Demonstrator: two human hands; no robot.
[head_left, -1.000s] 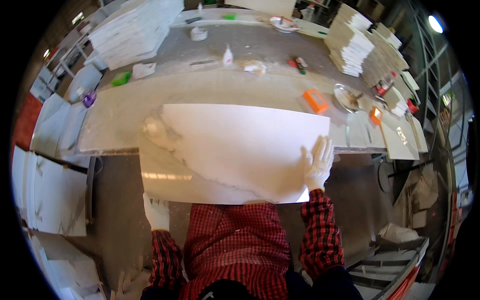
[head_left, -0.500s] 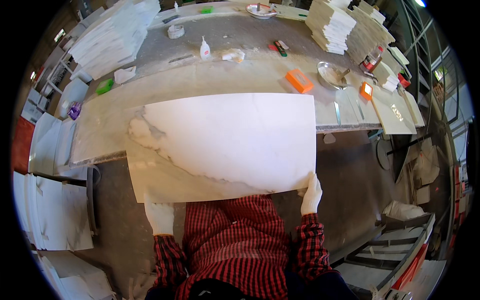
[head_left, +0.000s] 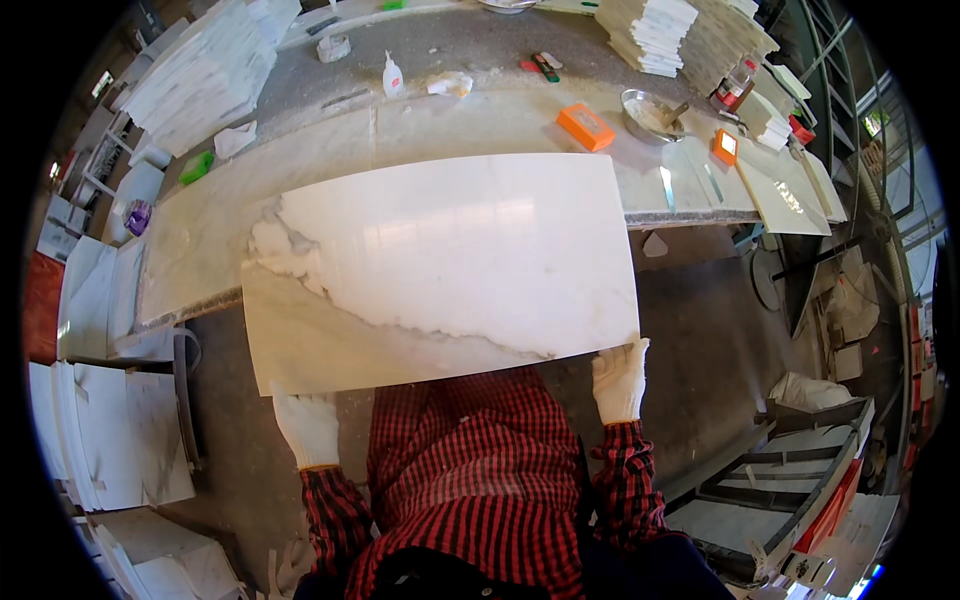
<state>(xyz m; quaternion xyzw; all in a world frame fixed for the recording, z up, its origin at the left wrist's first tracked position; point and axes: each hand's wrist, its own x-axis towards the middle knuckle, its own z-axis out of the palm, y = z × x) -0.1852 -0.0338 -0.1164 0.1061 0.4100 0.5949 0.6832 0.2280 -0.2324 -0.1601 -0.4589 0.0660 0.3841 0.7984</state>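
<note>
A large white marble-look slab (head_left: 450, 260), with grey-brown veining along its left and near side, spans the space in front of me. Its far part lies over the workbench (head_left: 190, 262), and its near edge juts out toward my body. My left hand (head_left: 306, 428), in a white glove, holds the slab at the near left corner, with the fingers hidden beneath it. At the near right corner, my right hand (head_left: 620, 382), also gloved, supports the edge; its fingertips meet the slab's underside or rim. Whether the slab touches the bench cannot be made out.
Stacks of white slabs (head_left: 205, 80) stand at the back left, others (head_left: 648, 35) at the back right. On the bench are a white squeeze bottle (head_left: 392, 76), an orange box (head_left: 585, 127), a metal bowl (head_left: 650, 118) and a flat blade (head_left: 667, 188). A metal rack (head_left: 785, 480) stands lower right.
The slab has tilted slightly and now shows window reflections. My right hand has shifted its grip from the thumb over the corner to lower against the edge. The head view has shifted slightly.
</note>
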